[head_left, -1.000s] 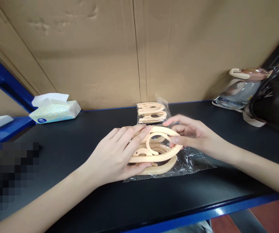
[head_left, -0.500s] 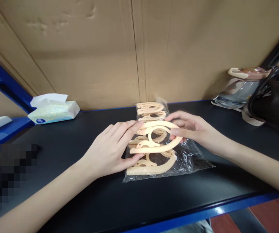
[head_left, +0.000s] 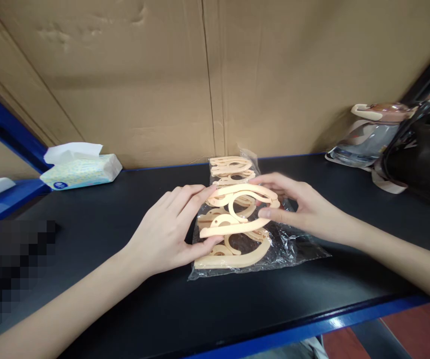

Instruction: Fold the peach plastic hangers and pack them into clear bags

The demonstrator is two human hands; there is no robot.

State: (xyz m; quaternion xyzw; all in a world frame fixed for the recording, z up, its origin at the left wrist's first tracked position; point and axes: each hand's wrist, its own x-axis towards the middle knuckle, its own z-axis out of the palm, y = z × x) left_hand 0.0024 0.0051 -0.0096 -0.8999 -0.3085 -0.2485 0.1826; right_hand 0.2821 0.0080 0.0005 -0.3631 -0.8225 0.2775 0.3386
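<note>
Both hands hold one peach plastic folding hanger (head_left: 237, 212) a little above the black shelf top (head_left: 125, 209). My left hand (head_left: 170, 232) grips its left end with thumb below and fingers on top. My right hand (head_left: 297, 204) pinches its right, curved end. Beneath it a second peach hanger (head_left: 233, 257) lies on a clear plastic bag (head_left: 293, 247). Behind them sits a bagged stack of the same hangers (head_left: 232, 167).
A tissue pack (head_left: 80, 167) lies at the back left by a blue shelf frame (head_left: 9, 134). A clear jug with a pink lid (head_left: 372, 134) and a black bag (head_left: 424, 154) stand at the right. Cardboard (head_left: 207, 75) walls the back. The blue front edge (head_left: 312, 326) is near.
The hanger held in both hands has risen slightly off the one on the bag and folded a little tighter. Both hands shifted only slightly.
</note>
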